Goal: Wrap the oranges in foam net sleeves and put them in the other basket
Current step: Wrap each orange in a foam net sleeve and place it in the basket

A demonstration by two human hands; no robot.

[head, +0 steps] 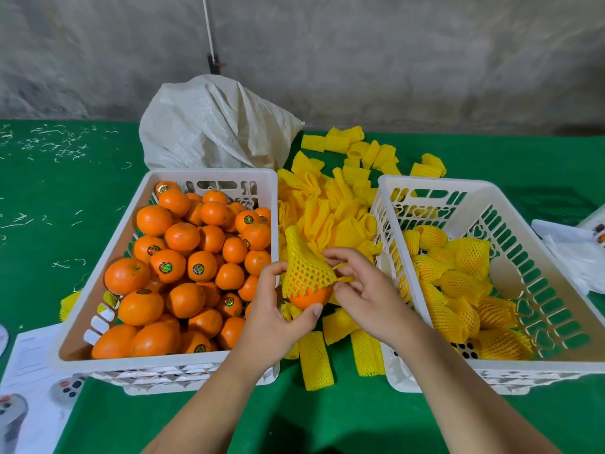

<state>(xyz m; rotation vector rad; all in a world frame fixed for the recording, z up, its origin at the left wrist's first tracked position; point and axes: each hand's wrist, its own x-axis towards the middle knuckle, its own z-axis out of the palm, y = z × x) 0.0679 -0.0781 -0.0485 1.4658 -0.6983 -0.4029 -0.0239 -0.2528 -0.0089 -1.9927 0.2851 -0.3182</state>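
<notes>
The left hand (pixel 278 309) cups an orange (pixel 309 298) from below while the right hand's (pixel 363 290) fingers (pixel 340 257) pinch the sleeve (pixel 302 268), which covers most of it. Next, I judge: pull the net fully down, then move it to the right basket (pixel 425 376). Left basket (pixel 137 360) holds bare fruit; spare sleeves (pixel 337 211) lie beyond.

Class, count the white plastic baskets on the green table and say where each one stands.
2. The basket of bare oranges stands on the left; the basket of wrapped oranges stands on the right. None seems hidden.
</notes>
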